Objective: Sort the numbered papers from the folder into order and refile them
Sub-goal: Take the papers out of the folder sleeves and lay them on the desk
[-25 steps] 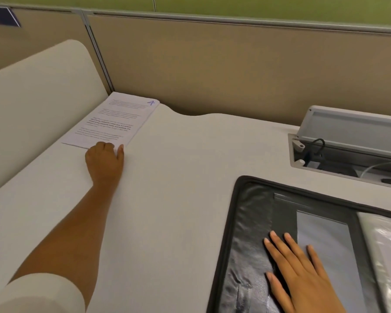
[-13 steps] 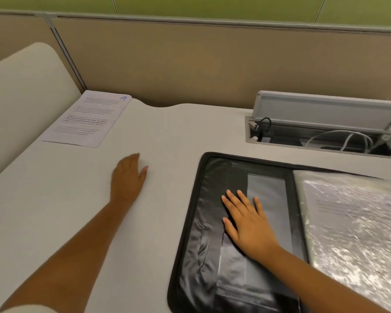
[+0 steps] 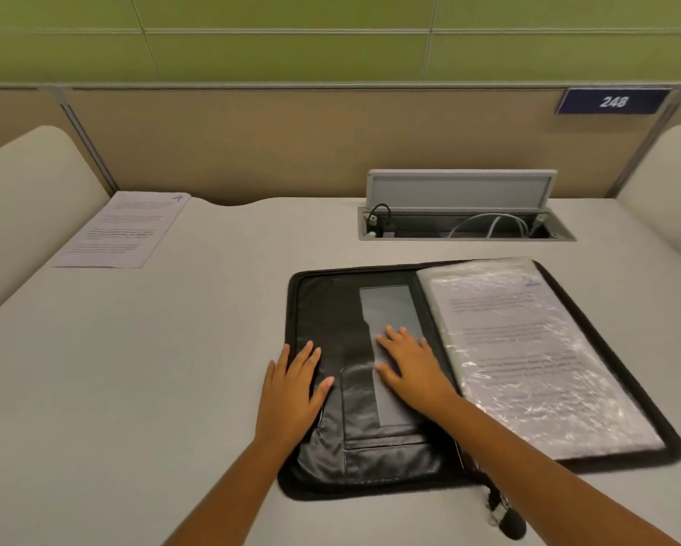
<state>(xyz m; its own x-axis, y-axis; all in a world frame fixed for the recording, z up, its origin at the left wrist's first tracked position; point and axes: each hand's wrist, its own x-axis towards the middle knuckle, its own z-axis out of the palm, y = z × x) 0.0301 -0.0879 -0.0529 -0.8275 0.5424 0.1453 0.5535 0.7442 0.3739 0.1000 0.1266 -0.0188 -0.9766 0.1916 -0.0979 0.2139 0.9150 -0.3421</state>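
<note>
Since the earlier frames the left hand (image 3: 289,392) has left the sheet marked 4 (image 3: 124,229) and come across the desk (image 3: 142,388) to the folder (image 3: 331,455); a second ago it rested at the sheet's near edge, half a second ago on bare desk between the two. The right hand (image 3: 409,368) has stayed on the folder's left inner panel. The sheet itself has not moved.

The folder lies open and flat on the near right part of the desk. Left hand: fingers straight and slightly spread, lying flat across the folder's left edge, palm partly on the desk. Right hand: fingers straight and spread, flat on the grey pocket strip (image 3: 390,309) of the left panel. Neither hand grips anything.

Folder: black, rectangular with rounded corners, shiny wrinkled lining on the left panel, stitched pockets. On its right half lies a printed page in a crinkled, glossy clear sleeve (image 3: 535,348), just right of the right hand.

The sheet marked 4 is white printed paper, flat at the far left of the desk, well apart from both hands.

Desk: smooth, off-white, matte. Far right, an open cable box (image 3: 464,222) with grey lid raised, cables inside. Behind it a beige partition with a blue plate reading 248 (image 3: 612,101).
</note>
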